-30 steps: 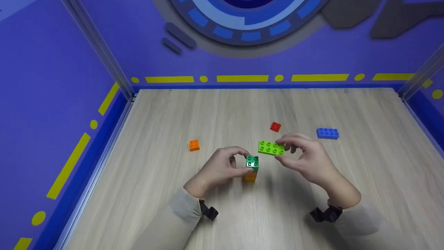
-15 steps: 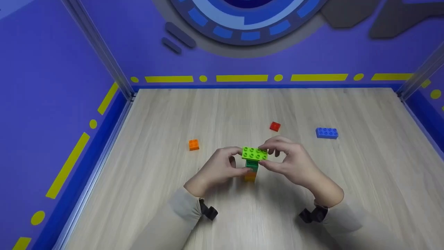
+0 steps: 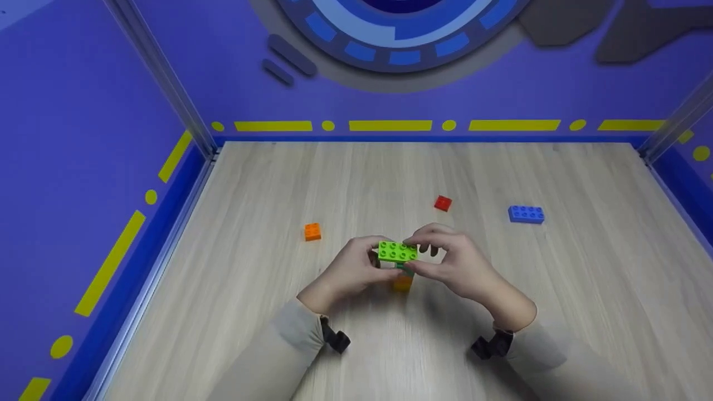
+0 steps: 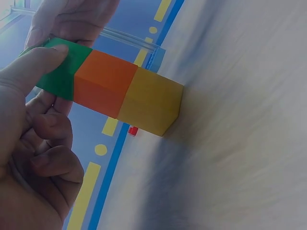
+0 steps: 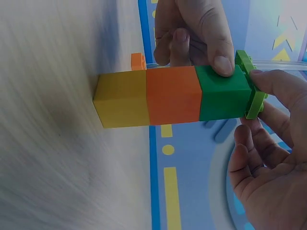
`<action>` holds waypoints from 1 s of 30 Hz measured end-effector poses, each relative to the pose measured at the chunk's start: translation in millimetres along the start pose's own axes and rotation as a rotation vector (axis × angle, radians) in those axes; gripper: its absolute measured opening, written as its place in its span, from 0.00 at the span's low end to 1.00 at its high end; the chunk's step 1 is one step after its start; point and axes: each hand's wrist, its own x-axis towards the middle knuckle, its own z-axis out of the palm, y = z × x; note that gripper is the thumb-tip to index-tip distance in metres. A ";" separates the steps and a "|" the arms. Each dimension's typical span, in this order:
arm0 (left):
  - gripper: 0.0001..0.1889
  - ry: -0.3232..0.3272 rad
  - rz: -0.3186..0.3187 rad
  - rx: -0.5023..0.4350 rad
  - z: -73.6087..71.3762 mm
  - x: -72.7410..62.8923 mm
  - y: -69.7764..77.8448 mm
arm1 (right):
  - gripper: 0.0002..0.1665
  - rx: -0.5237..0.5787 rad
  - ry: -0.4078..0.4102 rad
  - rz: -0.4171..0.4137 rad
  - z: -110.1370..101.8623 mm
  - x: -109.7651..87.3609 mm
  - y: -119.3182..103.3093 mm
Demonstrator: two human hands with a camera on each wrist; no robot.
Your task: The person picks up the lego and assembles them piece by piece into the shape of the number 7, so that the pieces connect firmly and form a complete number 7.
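Observation:
In the head view my left hand (image 3: 352,268) pinches the green block (image 5: 223,98) between thumb and fingers. That block tops a narrow upright tower, over an orange block (image 5: 172,96) and a yellow block (image 5: 121,99) at the bottom. The yellow block's base is on the table. My right hand (image 3: 461,266) pinches the right end of a thin lime-green plate (image 3: 396,252) with two rows of studs. In the right wrist view the plate lies right at the green block's top. From above, it hides most of the green block.
On the wooden table (image 3: 267,184), a small orange brick (image 3: 312,231) lies to the left. A small red brick (image 3: 443,203) lies behind the hands, and a longer blue brick (image 3: 526,214) is farther right. Purple-blue walls (image 3: 139,83) stand at the back and sides.
My right hand has moved left with the lime-green plate, bringing it from beside the tower to over the green block. My left hand has kept its grip on the tower.

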 end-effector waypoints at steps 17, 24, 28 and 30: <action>0.21 0.019 0.007 -0.017 1.4 2.0 -4.6 | 0.18 0.133 -0.037 0.054 2.2 -1.8 6.9; 0.21 0.021 0.000 -0.002 1.9 2.7 -4.9 | 0.18 0.120 -0.036 0.032 1.9 -2.0 5.6; 0.21 0.020 -0.001 -0.004 1.7 2.6 -5.3 | 0.18 0.109 -0.045 0.035 2.2 -1.4 6.2; 0.20 0.019 0.004 -0.021 1.3 2.7 -6.0 | 0.18 0.108 -0.050 0.040 2.8 -0.7 6.3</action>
